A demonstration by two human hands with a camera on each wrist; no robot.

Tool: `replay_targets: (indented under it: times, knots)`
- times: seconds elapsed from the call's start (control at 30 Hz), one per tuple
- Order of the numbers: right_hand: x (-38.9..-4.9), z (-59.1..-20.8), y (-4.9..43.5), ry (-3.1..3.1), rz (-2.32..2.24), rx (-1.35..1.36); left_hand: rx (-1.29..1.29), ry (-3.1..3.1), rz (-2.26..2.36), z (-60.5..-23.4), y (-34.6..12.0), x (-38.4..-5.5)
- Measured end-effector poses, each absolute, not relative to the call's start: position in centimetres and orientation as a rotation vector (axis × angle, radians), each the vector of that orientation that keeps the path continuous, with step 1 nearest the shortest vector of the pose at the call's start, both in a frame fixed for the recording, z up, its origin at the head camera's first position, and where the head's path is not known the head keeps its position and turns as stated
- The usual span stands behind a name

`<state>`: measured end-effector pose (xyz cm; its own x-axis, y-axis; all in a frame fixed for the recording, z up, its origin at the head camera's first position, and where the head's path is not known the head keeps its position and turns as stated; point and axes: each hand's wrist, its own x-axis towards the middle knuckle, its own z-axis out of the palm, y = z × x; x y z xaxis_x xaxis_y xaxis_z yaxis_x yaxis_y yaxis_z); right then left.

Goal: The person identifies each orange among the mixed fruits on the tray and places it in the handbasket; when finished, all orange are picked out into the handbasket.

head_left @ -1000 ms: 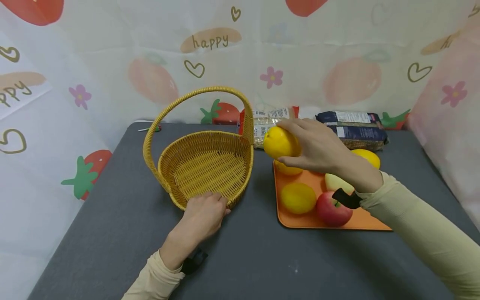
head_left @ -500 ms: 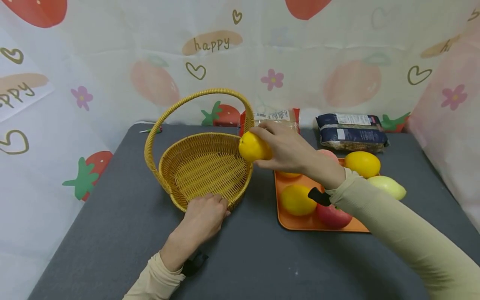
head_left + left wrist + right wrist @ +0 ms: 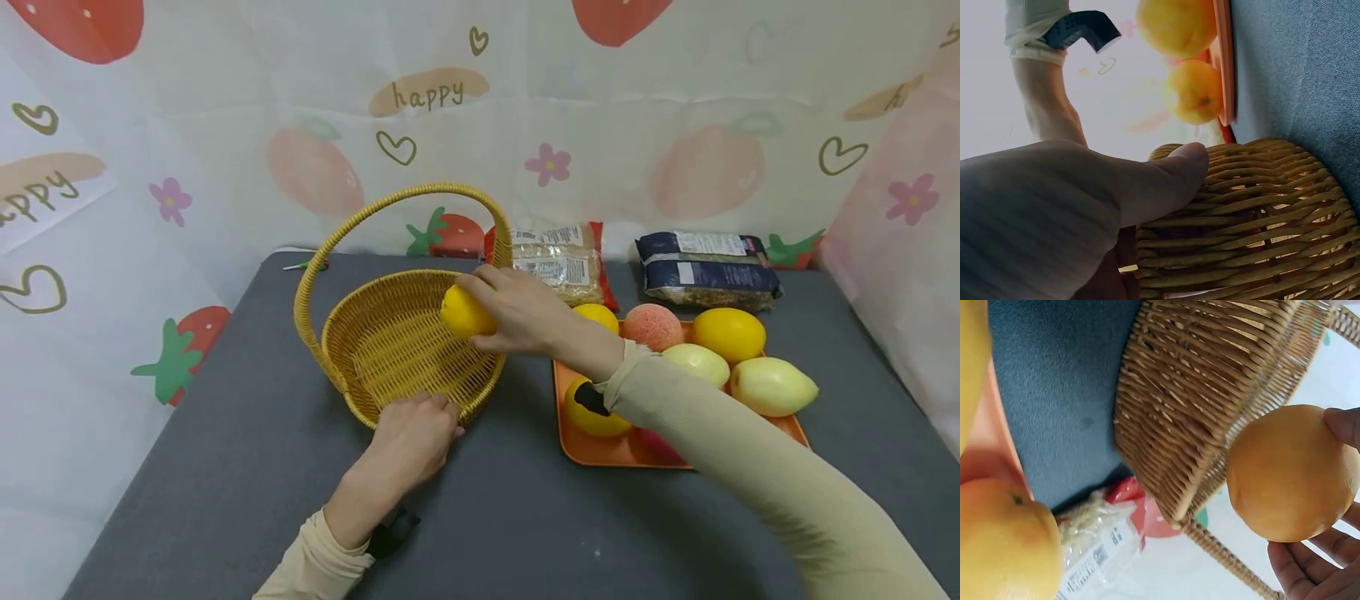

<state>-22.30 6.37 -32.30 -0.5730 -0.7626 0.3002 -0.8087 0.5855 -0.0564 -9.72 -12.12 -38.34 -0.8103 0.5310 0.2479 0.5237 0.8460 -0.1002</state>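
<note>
My left hand (image 3: 408,437) grips the near rim of a yellow wicker basket (image 3: 401,354). In the left wrist view its thumb presses the outside of the woven wall (image 3: 1260,219), while the fingers go over inside. My right hand (image 3: 525,312) holds a round yellow-orange fruit, an orange (image 3: 467,312), over the right side of the basket's opening. Thumb and fingertips pinch this orange from opposite sides in the right wrist view, above the rim of the basket (image 3: 1191,381). The basket's tall handle (image 3: 401,196) arches up behind.
An orange tray (image 3: 592,454) to the right bears several fruits: yellow ones, a pink peach (image 3: 652,327), pale green ones (image 3: 772,386) and a red apple mostly hidden by my forearm. Behind stand a red-edged clear bag (image 3: 566,262) and a dark blue bag (image 3: 708,267).
My right hand has carried the orange leftward from above the tray to over the basket. The left hand has kept its grip on the rim.
</note>
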Motion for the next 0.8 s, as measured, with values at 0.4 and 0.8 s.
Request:
replay_targets:
  times: [0.4, 0.8]
  knots:
    - [-23.3, -34.0, 4.6, -2.681, 0.144, 1.261, -0.804, -2.774, 0.032, -38.2, -11.9, -9.7]
    - [-24.3, -35.4, 3.9, -2.784, -0.016, 1.275, -0.805, -2.764, 0.047, -38.2, -12.1, -9.7]
